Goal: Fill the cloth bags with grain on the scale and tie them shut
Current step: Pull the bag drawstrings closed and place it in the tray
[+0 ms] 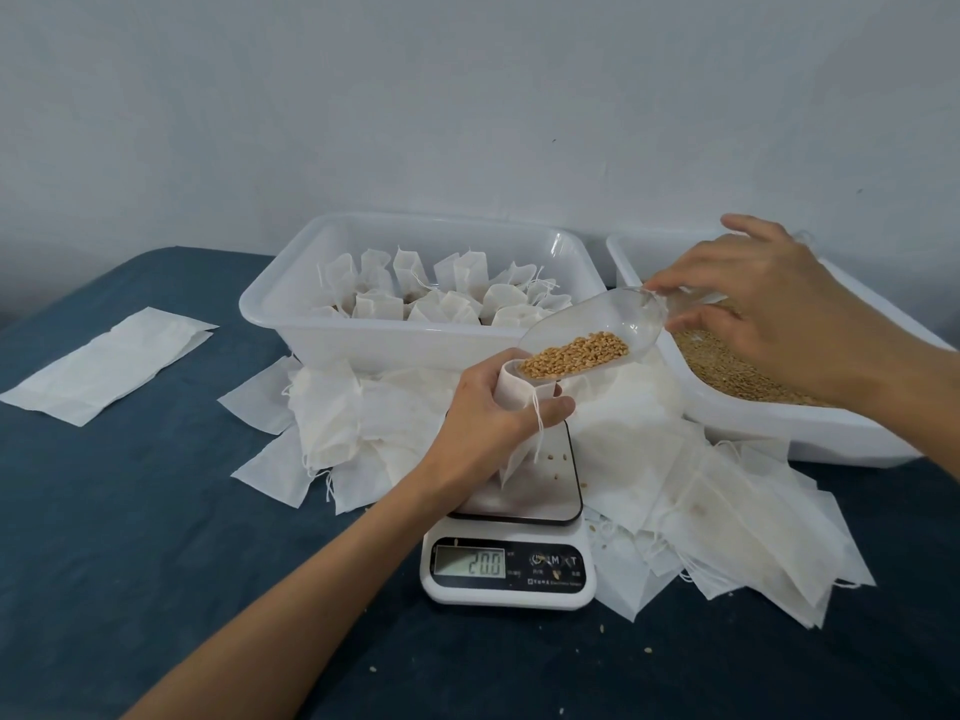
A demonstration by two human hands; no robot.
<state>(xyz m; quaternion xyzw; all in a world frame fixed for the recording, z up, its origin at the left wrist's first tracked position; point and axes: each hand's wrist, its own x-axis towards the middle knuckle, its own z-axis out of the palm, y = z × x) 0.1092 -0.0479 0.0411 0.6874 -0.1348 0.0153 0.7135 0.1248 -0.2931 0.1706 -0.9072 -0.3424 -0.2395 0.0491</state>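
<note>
Scoop (pixel 592 332) slants mouth-down from right hand (pixel 769 304) into bag (pixel 514 394).

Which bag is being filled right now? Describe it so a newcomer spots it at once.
Start at the white kitchen scale at the table's centre. Above its platform the left hand grips one small white cloth bag upright, mouth open. Unlike the flat empty bags heaped around, it has the clear scoop of grain tipped into it.
</note>
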